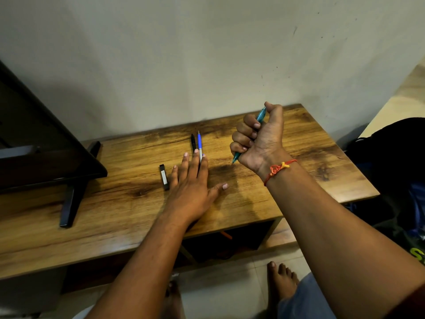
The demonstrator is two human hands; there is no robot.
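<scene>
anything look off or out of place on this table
Nothing spilled or broken. One oddity: the right hand grips the teal pen in a fist above the table, tip down, not a writing hold.

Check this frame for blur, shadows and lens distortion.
Head view: right hand gripping the teal pen is sharp; left hand looks slightly soft; dim light throws soft shadows on the wall and wooden table; the wide-angle lens bows the table edges.
</scene>
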